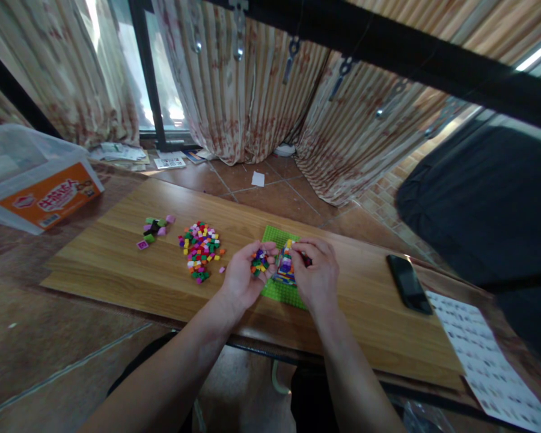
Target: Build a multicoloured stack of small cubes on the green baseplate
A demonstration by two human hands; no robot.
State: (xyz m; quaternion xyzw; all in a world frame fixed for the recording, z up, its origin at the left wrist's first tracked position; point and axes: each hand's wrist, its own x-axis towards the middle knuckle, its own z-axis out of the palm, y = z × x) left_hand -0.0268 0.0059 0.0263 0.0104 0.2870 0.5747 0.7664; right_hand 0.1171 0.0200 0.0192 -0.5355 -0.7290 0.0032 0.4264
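Note:
My left hand (244, 273) is cupped palm up, with a heap of small coloured toy bricks (260, 263) in it. Beside it stands a multicoloured brick structure (285, 269) on a green studded baseplate (279, 292). My right hand (316, 270) is closed in a pinch at the structure's top right side; its fingers hide whatever is between them. A large pile of small mixed-colour bricks (202, 243) lies on the wooden board left of my hands. Farther left is a small group of pink, green and dark bricks (155, 228).
The wooden board (360, 325) forms the work surface. A black phone (409, 284) lies at its right, next to a printed sheet (482, 355). A clear plastic box (40, 180) with an orange label stands at far left. Striped curtains (252, 90) hang behind, below a dark bar.

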